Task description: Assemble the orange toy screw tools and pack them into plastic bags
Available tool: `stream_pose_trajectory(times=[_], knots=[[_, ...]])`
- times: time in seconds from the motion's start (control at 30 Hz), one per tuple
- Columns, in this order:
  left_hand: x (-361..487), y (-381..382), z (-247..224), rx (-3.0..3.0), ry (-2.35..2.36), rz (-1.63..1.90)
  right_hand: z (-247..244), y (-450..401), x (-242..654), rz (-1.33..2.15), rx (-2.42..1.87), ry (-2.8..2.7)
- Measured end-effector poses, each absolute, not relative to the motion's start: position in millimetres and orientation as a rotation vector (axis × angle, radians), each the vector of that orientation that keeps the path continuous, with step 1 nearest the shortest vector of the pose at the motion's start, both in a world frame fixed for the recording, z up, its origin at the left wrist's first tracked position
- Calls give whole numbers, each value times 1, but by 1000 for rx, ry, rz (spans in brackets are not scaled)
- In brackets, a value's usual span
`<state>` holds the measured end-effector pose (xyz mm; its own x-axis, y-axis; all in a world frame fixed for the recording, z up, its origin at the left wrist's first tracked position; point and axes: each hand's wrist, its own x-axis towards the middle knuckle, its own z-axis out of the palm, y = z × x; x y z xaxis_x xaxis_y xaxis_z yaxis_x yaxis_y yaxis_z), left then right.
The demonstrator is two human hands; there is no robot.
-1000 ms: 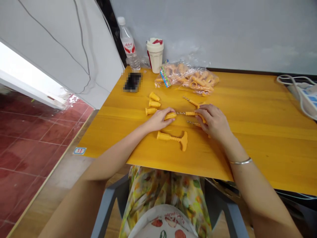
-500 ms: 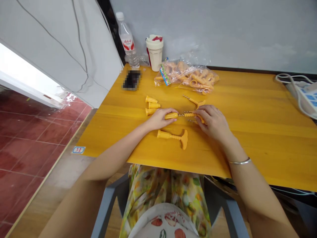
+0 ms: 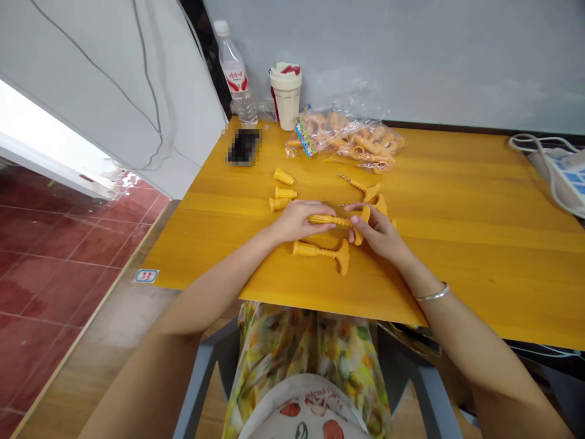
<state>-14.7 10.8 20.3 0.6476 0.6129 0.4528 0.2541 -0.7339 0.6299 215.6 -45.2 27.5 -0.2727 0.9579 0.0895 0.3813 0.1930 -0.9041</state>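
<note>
My left hand [image 3: 301,221] is closed on a ribbed yellow sleeve [image 3: 321,219]. My right hand [image 3: 377,230] pinches the T-shaped handle of a yellow corkscrew [image 3: 362,225], whose shaft runs into that sleeve; its metal spiral is hidden inside. Just in front of them lies a sleeve and corkscrew fitted together [image 3: 322,250]. Three loose yellow sleeves [image 3: 286,192] rest beyond my left hand. A corkscrew with a bare metal spiral [image 3: 363,187] lies beyond my right hand, and another handle [image 3: 381,205] is partly covered by my fingers.
A clear bag of orange-yellow parts [image 3: 347,137] lies at the back of the wooden table [image 3: 479,244]. A white cup [image 3: 287,97], a water bottle [image 3: 236,76] and a blurred dark phone [image 3: 244,147] stand or lie at back left. A cabled white power strip [image 3: 564,174] is at far right.
My right hand has moved left and toward me with the corkscrew, whose metal spiral has gone into the sleeve in my left hand. The farthest loose sleeve has shifted slightly.
</note>
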Motion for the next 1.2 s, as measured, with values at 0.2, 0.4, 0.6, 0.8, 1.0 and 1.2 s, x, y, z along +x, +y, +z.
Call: stream_pose_trajectory(times=[0.2,0.4,0.6,0.8,1.0,1.2], knots=[[-18,14,17,2239,839,940,25,-41,230,436,-1356,-2001],[-19,13,19,2253,851,945,28,-42,231,103,-1367,-2297],[-20,14,18,2396,825,974,24,-44,224,80,-1416,-2321],[-21,14,18,2475,818,1001,27,-45,219,358,-1388,-2192],[-18,11,19,2639,849,1031,39,-50,212,1028,-1353,-1845],[-16,12,18,2636,853,1028,36,-48,211,1383,-1359,-1617]])
